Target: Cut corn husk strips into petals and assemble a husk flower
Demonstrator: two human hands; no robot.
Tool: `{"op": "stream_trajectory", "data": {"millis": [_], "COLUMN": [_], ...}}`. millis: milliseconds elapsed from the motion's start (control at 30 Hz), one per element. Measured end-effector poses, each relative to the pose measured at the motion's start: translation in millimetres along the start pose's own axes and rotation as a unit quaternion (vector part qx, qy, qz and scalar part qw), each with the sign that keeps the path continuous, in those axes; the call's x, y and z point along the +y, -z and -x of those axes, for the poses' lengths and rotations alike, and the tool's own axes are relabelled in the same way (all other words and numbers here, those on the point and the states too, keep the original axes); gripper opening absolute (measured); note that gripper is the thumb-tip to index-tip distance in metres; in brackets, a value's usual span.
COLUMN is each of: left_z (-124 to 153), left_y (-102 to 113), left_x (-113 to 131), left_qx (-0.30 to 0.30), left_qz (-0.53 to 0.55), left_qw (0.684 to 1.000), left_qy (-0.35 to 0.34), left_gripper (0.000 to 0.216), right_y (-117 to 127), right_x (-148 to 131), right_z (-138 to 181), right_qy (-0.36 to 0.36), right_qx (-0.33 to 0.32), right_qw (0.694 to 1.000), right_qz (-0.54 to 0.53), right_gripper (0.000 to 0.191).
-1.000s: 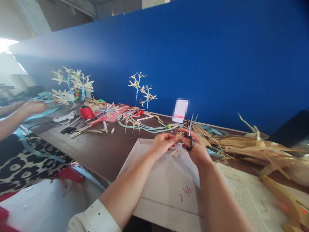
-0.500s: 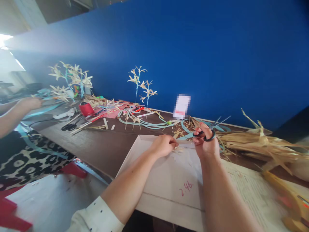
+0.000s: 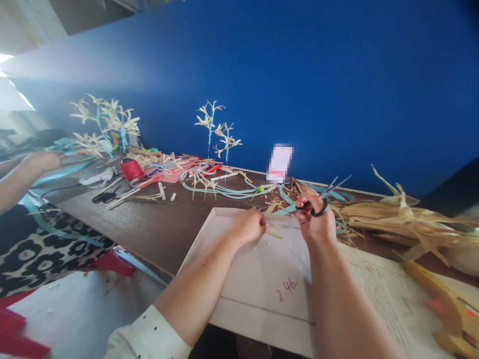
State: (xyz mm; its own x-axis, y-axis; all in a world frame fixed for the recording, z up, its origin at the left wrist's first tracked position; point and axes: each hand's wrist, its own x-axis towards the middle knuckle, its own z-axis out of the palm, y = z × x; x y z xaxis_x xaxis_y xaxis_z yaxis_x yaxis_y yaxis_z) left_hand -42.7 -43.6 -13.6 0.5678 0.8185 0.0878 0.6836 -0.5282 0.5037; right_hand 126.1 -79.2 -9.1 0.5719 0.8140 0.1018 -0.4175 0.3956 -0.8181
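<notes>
Head view showed trimming husk: the right hand [image 3: 317, 223] gripped the scissors [image 3: 325, 195], the left hand [image 3: 249, 225] pinched a husk strip [image 3: 274, 233] over the near white board [image 3: 258, 269]; next, blades needed bringing left to it.

Your right hand [image 3: 317, 223] holds scissors [image 3: 322, 198] with black handle loops and silver-grey blades. Your left hand [image 3: 249, 225] sits on the white cardboard sheet [image 3: 258, 279], which has pinkish-red handwritten figures on it. Your cuff [image 3: 149, 339] is white with small dark dots. Dried husks [image 3: 396, 222] are straw-tan; the strips [image 3: 224, 192] curled on the table are pale teal. Table [image 3: 149, 227] is dark brown. Backboard [image 3: 299, 85] is solid deep blue. Spool [image 3: 131, 169] is red, with red-pink paper [image 3: 175, 175] beside it. Straw flowers [image 3: 107, 122] are cream on light-blue stems. The fabric [image 3: 41, 249] at your left is black with a white floral print. The glue gun [image 3: 445, 304] is yellow-orange.
</notes>
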Motion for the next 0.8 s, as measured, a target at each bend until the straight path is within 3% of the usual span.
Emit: {"op": "stream_trajectory", "data": {"millis": [800], "left_z": [-4.8], "left_y": [4.5], "left_x": [-7.3], "left_qx": [-0.017], "left_qz": [0.081], "left_qw": [0.997], "left_qy": [0.006], "left_gripper": [0.017], "right_y": [-1.4], "right_x": [2.6], "right_z": [1.7], "right_qy": [-0.011], "right_qx": [-0.022], "right_qw": [0.999], "right_qz": [0.021], "right_gripper": [0.03]}}
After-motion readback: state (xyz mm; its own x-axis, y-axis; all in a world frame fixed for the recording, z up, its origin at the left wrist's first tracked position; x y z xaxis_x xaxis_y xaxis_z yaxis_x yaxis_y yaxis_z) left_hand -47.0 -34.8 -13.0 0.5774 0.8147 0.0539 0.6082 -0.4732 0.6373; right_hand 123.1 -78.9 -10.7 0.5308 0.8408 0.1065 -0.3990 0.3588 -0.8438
